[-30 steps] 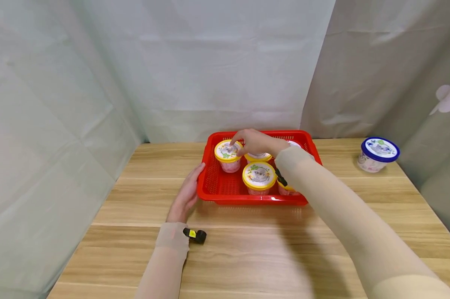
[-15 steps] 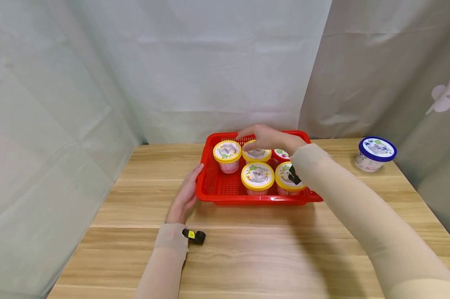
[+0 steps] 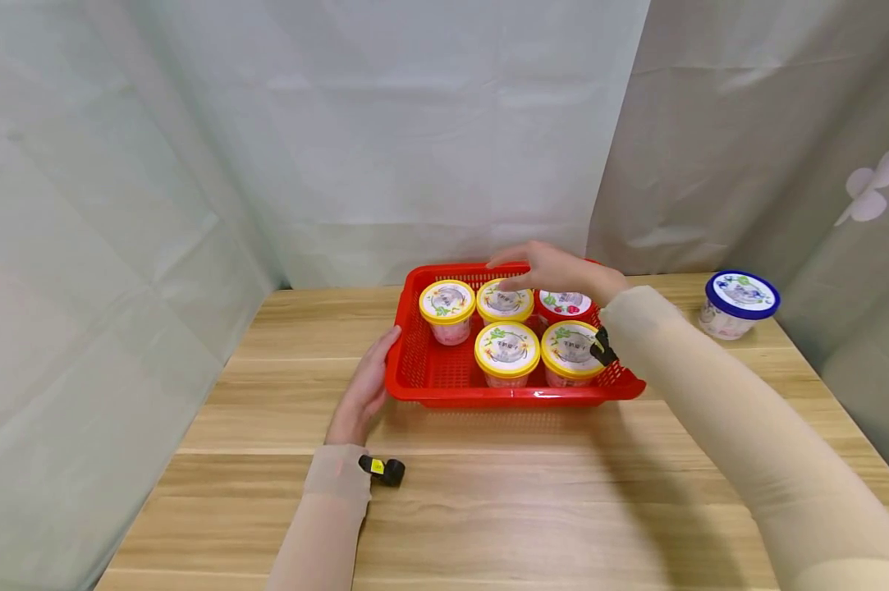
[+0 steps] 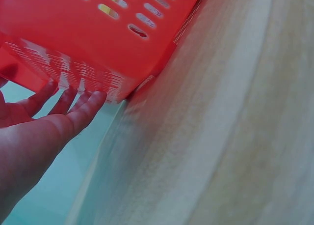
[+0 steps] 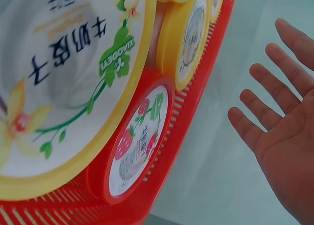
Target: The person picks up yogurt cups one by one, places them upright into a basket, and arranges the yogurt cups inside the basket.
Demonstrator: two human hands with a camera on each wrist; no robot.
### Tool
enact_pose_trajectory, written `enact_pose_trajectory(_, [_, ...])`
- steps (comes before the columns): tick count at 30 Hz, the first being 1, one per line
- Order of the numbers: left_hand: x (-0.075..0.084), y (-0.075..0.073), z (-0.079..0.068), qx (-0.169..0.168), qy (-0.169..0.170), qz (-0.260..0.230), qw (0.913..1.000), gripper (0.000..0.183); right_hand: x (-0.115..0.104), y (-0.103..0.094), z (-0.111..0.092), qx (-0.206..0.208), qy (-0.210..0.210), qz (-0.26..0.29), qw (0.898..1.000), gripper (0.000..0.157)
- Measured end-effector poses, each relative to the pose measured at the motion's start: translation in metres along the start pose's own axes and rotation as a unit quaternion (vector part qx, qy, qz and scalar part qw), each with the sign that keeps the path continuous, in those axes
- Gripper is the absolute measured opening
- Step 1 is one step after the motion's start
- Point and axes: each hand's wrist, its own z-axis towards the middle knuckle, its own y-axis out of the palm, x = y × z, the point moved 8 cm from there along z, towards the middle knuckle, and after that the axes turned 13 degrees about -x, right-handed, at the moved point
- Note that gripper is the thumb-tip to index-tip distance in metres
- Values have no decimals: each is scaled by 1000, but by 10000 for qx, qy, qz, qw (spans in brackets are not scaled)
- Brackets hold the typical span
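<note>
A red perforated plastic basket [image 3: 437,392] holds several lidded tubs. Most lids are yellow, like the front middle tub [image 3: 507,348] and the back left tub [image 3: 447,302]; a red-lidded tub [image 5: 139,141] sits at the back right. My left hand [image 3: 367,382] rests against the basket's left side; in the left wrist view its extended fingers [image 4: 87,110] touch the slotted wall. My right hand [image 3: 555,268] hovers over the basket's back row, fingers spread and holding nothing. In the right wrist view this right hand [image 5: 289,117] shows its open palm beyond the rim.
A blue-lidded tub [image 3: 741,302] stands alone on the wooden table [image 3: 488,492], right of the basket. A pale cloth curtain [image 3: 444,131] hangs right behind the table, with more cloth at both sides.
My right hand has drawn away from the back left tub, moving right and slightly up, uncovering the red-lidded tub. The left hand stays at the basket's side.
</note>
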Motion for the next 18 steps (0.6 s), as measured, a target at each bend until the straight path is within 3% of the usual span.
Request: enact_pose_trajectory(18, [0, -4, 1, -35, 62, -32, 10000, 56, 24, -15, -30, 350, 122, 538, 9979, 47])
